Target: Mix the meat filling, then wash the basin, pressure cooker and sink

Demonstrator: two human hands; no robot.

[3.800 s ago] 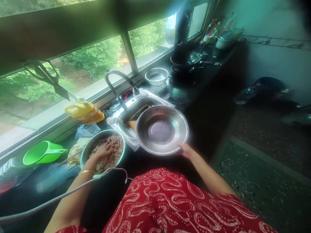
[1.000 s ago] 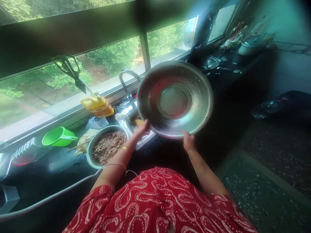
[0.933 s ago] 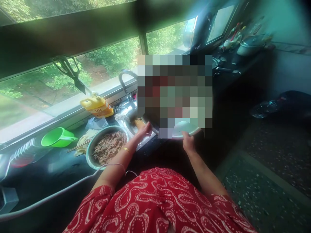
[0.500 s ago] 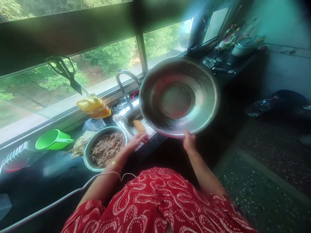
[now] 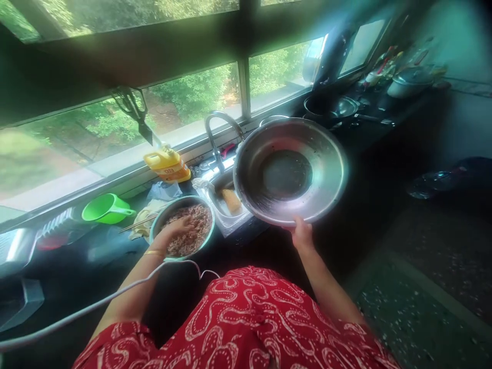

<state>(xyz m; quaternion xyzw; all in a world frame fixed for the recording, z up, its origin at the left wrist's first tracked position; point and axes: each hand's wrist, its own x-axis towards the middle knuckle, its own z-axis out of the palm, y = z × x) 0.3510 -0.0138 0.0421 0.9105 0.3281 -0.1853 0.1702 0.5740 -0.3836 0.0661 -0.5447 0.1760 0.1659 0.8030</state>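
My right hand grips the near rim of a large empty steel basin, held tilted in the air over the right side of the sink. My left hand, with a gold bangle on the wrist, rests with spread fingers on the brown minced filling in a smaller steel bowl on the dark counter, left of the sink.
A curved tap rises behind the sink. A yellow oil jug, a green scoop and chopsticks lie near the window. Pots stand on the far counter. A white cable crosses my lap.
My left hand let go of the big basin's rim and moved left onto the filling in the small bowl. The basin, now in my right hand only, dropped lower and tilted flatter.
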